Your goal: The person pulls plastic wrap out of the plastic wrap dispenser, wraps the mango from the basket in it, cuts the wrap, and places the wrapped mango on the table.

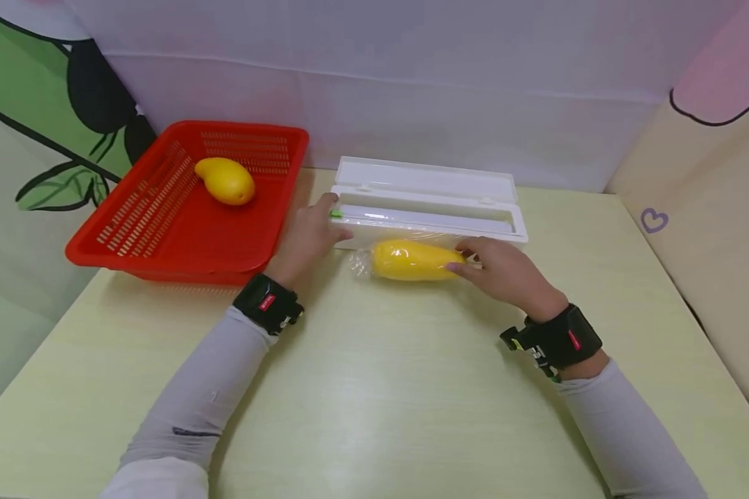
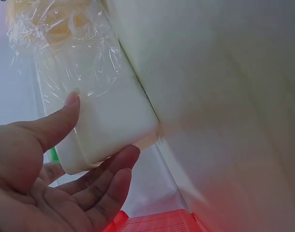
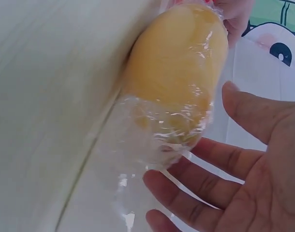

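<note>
A white cling film box (image 1: 427,215) lies lengthwise with its lid up and a roll inside. My left hand (image 1: 308,239) holds its left end, and in the left wrist view the thumb (image 2: 65,116) lies on the front face with the fingers around the end. Against the box's front lies a yellow mango (image 1: 415,260) wrapped in clear film (image 3: 128,164), still joined to the film on the box. My right hand (image 1: 502,270) is at the mango's right end. In the right wrist view its fingers touch the film there, while the thumb (image 3: 249,108) stands apart from the fruit.
To the left, a red plastic basket (image 1: 193,256) with slotted sides holds another yellow mango (image 1: 227,181). The pale table (image 1: 374,388) runs up to a fabric backdrop (image 1: 412,111) behind the box. A side panel (image 1: 711,229) borders the table on the right.
</note>
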The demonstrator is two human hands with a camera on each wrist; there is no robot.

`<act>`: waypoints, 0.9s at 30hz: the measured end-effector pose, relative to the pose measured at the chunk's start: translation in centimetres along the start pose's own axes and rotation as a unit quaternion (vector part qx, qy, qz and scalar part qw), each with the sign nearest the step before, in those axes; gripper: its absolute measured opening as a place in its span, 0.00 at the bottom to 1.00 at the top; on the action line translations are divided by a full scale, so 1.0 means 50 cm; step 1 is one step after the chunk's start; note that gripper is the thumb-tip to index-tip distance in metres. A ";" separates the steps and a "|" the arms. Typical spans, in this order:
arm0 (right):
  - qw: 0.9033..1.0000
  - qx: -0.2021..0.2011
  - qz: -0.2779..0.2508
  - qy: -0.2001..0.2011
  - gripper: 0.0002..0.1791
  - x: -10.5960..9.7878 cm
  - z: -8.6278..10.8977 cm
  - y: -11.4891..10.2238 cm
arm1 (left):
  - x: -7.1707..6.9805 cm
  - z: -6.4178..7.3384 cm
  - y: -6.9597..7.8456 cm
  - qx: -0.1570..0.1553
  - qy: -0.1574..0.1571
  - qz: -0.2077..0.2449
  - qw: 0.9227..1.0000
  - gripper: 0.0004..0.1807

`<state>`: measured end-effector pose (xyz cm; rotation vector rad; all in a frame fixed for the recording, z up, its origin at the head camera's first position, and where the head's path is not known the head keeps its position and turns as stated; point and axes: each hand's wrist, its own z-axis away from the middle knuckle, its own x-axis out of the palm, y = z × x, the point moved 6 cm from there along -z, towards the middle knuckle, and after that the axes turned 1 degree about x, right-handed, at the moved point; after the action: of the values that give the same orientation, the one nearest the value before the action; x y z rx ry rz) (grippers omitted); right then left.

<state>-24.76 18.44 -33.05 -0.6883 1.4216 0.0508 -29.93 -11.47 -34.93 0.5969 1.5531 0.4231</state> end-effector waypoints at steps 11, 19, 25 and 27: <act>0.998 -0.065 0.019 0.013 0.24 -0.046 -0.051 -0.116 | -0.007 0.008 0.013 0.023 0.031 -0.002 0.999 0.36; 0.987 -0.148 0.068 -0.008 0.16 -0.017 -0.146 -0.221 | -0.002 0.008 0.000 0.036 0.048 0.006 0.998 0.33; 0.983 -0.165 0.075 -0.016 0.13 0.007 -0.205 -0.255 | -0.007 0.005 0.001 0.044 0.064 -0.011 0.997 0.33; 0.983 -0.169 0.075 -0.020 0.14 0.013 -0.223 -0.264 | -0.011 0.006 0.000 0.042 0.069 -0.014 0.997 0.34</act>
<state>-28.89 2.36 -28.19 -0.8511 1.4386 0.4297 -29.63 -11.84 -34.54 0.6211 1.7168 0.3866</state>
